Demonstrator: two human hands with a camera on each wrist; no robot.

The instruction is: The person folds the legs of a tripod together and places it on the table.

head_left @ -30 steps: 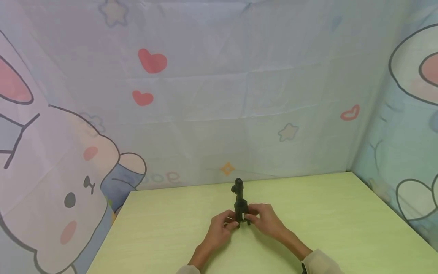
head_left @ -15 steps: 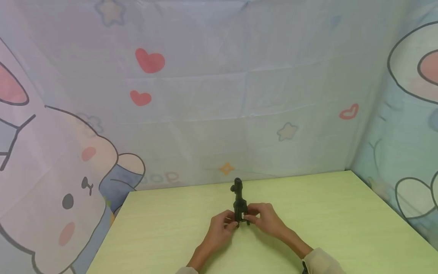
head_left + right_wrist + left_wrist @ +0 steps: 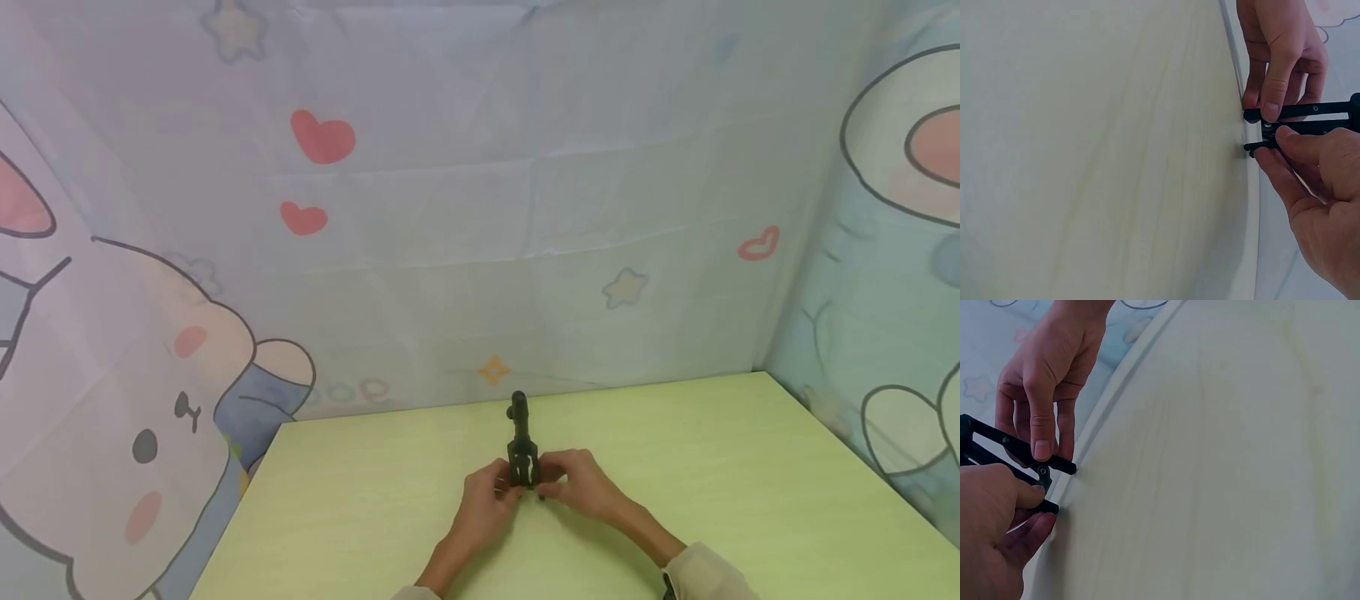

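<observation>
A small black tripod [image 3: 521, 433] stands in the middle of the table in the head view, its round head away from me and a knob on its left side. My left hand [image 3: 480, 504] grips the foot end of its left leg between thumb and fingers. Opposite it, my right hand [image 3: 585, 483] pinches the right leg near the foot. In the left wrist view, two legs [image 3: 1063, 465] with a short hinged brace [image 3: 1042, 475] between them show. The right wrist view has both thumbs on the tripod legs [image 3: 1310, 109], close together; its head is partly cut off there.
The pale yellow-green table [image 3: 360, 475] extends on both sides of the hands. Behind it hangs a pale cloth backdrop [image 3: 450, 208] with printed hearts and stars. Cloth with cartoon animals borders the left and right sides.
My right thumb has slid slightly down the right leg, toward its foot. The tripod has turned a little, its legs now facing me more squarely. The left hand keeps its grip.
</observation>
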